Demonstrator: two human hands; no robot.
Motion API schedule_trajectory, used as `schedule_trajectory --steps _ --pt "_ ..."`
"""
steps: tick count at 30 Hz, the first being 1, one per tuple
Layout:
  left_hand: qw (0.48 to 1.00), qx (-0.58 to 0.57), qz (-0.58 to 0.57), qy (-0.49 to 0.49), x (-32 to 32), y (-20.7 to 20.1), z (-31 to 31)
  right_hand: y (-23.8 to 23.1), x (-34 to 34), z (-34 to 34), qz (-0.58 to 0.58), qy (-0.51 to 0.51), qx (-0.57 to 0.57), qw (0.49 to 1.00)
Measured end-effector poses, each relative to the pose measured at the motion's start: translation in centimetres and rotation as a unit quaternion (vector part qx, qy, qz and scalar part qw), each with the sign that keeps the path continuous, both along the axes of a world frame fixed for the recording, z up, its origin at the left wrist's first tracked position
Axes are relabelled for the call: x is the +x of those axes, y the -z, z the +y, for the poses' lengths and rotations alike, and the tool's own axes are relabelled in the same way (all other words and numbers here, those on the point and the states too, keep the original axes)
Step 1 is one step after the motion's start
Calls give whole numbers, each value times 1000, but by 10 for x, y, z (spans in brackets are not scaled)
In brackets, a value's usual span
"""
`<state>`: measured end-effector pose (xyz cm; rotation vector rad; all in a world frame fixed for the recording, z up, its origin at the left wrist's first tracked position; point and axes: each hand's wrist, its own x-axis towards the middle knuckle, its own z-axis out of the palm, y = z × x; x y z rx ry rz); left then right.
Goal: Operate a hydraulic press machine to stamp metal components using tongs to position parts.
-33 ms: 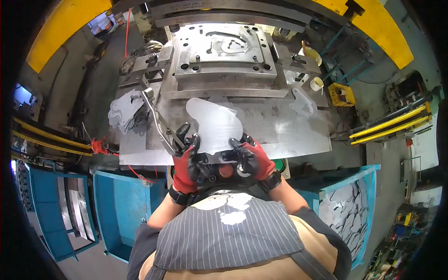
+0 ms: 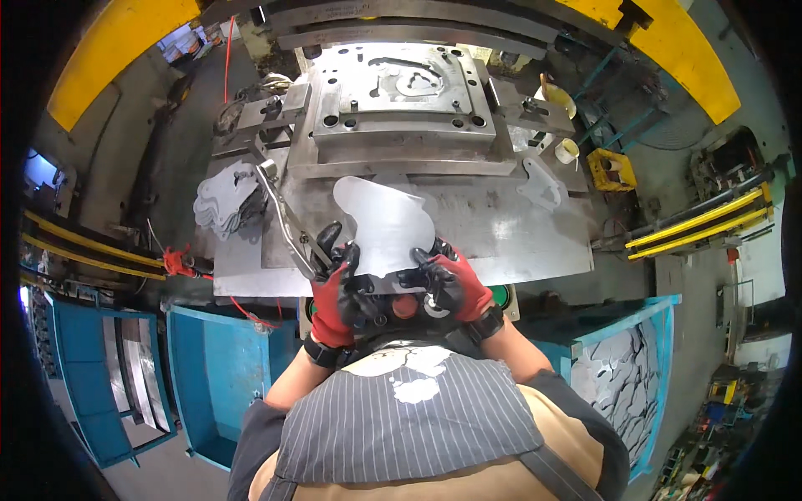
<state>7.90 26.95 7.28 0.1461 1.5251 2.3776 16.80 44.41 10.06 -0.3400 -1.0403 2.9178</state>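
evidently, faint marks (image 2: 344, 10) on the upper steel beam (image 2: 418, 32) are too small to read. the left hand (image 2: 338, 280) and right hand (image 2: 447, 280) grip the grey metal plate (image 2: 384, 221) by the worktop's near edge (image 2: 251, 284), gloves partly covering its lower corners. the left also clasps a metal tool (image 2: 288, 221), its lower end hidden.

Metal plate (image 2: 386, 224) — lower sides partly hidden behind gloved fingers (image 2: 421, 258)
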Motion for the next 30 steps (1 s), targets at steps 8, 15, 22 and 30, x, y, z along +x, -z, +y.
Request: schedule_trajectory --steps 8,15,22,30 --pt "1000 0 -4 31 -14 -12 -4 32 0 26 17 47 -12 999" --pt "999 24 -24 -10 -13 8 -19 17 -2 36 -19 63 60 996" --pt "997 -37 54 28 -15 58 -25 24 -8 12 -73 7 -6 997" --pt "998 -53 32 -17 -7 78 -24 54 -19 -2 -135 -56 179 973"
